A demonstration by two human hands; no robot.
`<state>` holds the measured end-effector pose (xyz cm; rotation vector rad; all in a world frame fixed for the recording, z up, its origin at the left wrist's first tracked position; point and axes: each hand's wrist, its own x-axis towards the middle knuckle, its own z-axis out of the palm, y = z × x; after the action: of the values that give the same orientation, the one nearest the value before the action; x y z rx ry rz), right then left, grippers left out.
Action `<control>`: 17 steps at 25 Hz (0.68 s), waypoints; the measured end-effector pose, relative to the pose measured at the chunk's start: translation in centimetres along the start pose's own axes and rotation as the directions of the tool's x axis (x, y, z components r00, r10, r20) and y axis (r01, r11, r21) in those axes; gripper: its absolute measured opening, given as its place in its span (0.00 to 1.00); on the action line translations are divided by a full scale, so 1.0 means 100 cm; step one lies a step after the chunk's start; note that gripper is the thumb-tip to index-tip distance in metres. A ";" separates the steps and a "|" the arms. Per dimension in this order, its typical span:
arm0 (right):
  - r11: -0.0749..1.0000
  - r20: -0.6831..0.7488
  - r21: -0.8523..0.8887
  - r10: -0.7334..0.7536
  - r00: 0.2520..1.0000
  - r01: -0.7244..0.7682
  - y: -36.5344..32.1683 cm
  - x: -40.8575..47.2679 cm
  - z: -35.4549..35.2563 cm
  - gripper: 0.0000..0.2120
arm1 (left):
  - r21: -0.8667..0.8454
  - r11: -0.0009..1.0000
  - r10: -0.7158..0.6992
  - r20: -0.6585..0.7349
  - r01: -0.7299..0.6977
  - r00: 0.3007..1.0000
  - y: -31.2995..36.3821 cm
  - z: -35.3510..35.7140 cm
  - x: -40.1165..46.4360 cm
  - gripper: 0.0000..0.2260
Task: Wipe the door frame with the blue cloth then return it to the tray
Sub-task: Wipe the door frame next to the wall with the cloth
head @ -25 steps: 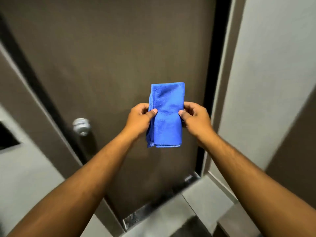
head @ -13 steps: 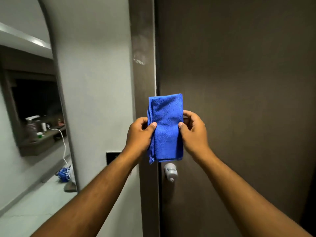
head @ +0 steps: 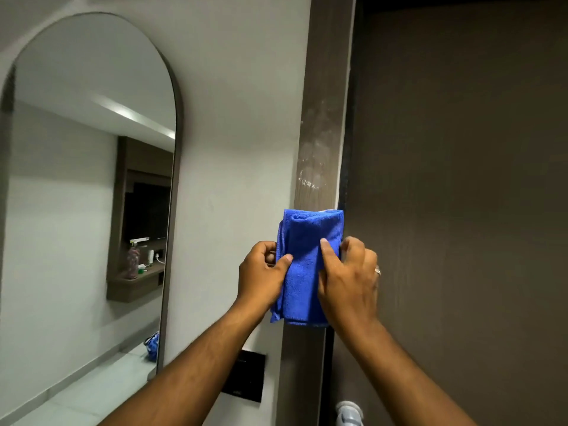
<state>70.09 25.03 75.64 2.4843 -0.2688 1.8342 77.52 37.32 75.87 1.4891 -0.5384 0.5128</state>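
Cloth now up against the frame

The blue cloth [head: 309,265], pinched in both grips, left hand [head: 261,272] and right hand [head: 349,279], has risen onto the door frame [head: 322,124]; wiping can begin below the smears [head: 312,167].

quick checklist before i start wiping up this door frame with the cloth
1. Blue cloth folded into a pad: ok.
2. Left hand and right hand both gripping it: ok.
3. Cloth lined up over the door frame: ok.
4. Cloth pressed flat against frame: cannot tell.
5. White smudges above the cloth located: ok.
6. Tray in sight for the return: not ok.
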 end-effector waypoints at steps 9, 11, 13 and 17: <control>0.956 0.160 -0.283 -0.026 0.987 0.071 -0.041 -0.003 0.023 0.29 | 0.593 0.671 0.514 0.062 -0.446 0.856 -0.012 -0.037 0.037 0.21; 0.945 0.148 -0.300 -0.090 0.985 0.131 -0.039 -0.002 0.027 0.28 | 0.750 0.422 0.540 0.243 -0.509 0.806 -0.023 -0.048 0.049 0.25; 0.937 0.168 -0.295 -0.140 0.976 0.185 -0.042 0.002 0.032 0.28 | 0.786 0.347 0.518 0.294 -0.512 0.803 -0.035 -0.056 0.060 0.29; 0.968 0.140 -0.202 -0.119 0.983 0.146 -0.049 0.026 0.038 0.33 | 0.792 0.331 0.555 0.276 -0.513 0.785 -0.033 -0.056 0.093 0.32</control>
<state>75.25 29.02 77.26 2.4103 -0.2787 1.5147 86.93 42.79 79.02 2.2154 -0.8212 1.5247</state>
